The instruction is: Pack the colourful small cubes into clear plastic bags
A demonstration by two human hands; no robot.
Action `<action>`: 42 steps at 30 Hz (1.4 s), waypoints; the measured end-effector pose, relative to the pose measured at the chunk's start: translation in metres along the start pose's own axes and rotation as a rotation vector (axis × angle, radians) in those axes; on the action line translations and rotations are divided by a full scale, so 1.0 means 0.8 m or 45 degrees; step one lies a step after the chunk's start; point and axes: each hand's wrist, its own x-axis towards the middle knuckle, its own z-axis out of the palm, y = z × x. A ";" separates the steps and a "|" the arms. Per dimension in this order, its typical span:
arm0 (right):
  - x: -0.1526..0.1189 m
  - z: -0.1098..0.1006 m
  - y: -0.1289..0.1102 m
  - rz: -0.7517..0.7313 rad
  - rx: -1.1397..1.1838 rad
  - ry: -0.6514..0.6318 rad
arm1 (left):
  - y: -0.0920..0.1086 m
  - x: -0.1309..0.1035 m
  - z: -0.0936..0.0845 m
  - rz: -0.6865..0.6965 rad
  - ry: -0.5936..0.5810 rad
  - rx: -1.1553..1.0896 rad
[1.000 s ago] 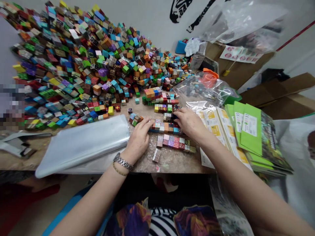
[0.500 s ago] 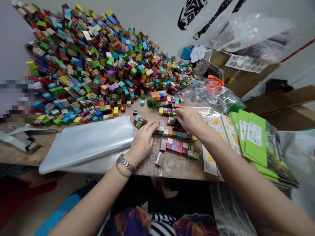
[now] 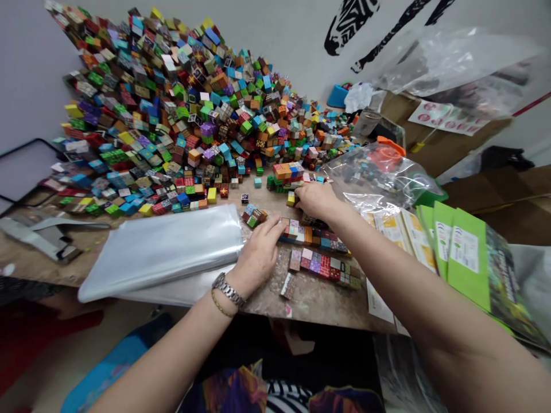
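My left hand (image 3: 258,249) rests on the table with its fingers stretched out, fingertips against the left end of a long row of printed cubes (image 3: 307,233). Farther back, my right hand (image 3: 319,201) curls its fingers around a short row of cubes, mostly hidden under it. A yellow cube (image 3: 291,198) shows at that row's left end, by the fingertips. Behind it sits a stacked block of cubes (image 3: 288,171), orange and blue on top. A small cluster of cubes (image 3: 253,215) lies just beyond my left hand. Nearer the front edge is another row of cubes (image 3: 329,267).
A large heap of colourful cubes (image 3: 172,115) rises against the wall. Clear plastic sleeves (image 3: 172,246) lie at left, beside a grey metal tool (image 3: 51,235). At right are a clear bag (image 3: 365,172), green packets (image 3: 462,235) and cardboard boxes (image 3: 495,195).
My right hand has moved left along the short row to its yellow end, covering more of it. My left hand stays at the long row's end. The view has shifted slightly.
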 end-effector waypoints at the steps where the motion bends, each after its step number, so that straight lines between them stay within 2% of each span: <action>1: 0.002 0.001 0.000 0.002 -0.003 -0.008 | 0.000 0.000 0.000 -0.002 -0.003 -0.001; 5: 0.006 0.003 0.002 -0.002 0.010 0.023 | 0.000 0.000 0.001 0.000 0.000 -0.005; 9: -0.001 -0.003 0.009 -0.024 0.098 0.136 | 0.001 0.001 0.001 -0.006 -0.007 -0.007; 13: -0.030 -0.023 0.019 -0.085 0.166 0.285 | 0.003 0.002 0.000 -0.020 -0.023 -0.001; 17: -0.071 -0.031 0.026 -0.173 0.117 0.178 | 0.003 0.003 -0.001 -0.030 -0.028 -0.005; 22: -0.108 -0.012 0.020 -0.205 0.022 0.040 | 0.003 0.003 0.000 -0.012 -0.009 -0.011; 27: -0.118 -0.001 0.006 -0.183 0.072 -0.039 | 0.004 0.003 0.000 -0.014 -0.005 -0.010; 37: -0.128 0.024 0.008 -0.195 0.331 0.176 | 0.003 0.003 0.000 -0.004 -0.009 -0.012; 42: -0.131 0.033 0.004 -0.138 0.393 0.224 | 0.004 0.004 0.000 -0.009 -0.015 0.005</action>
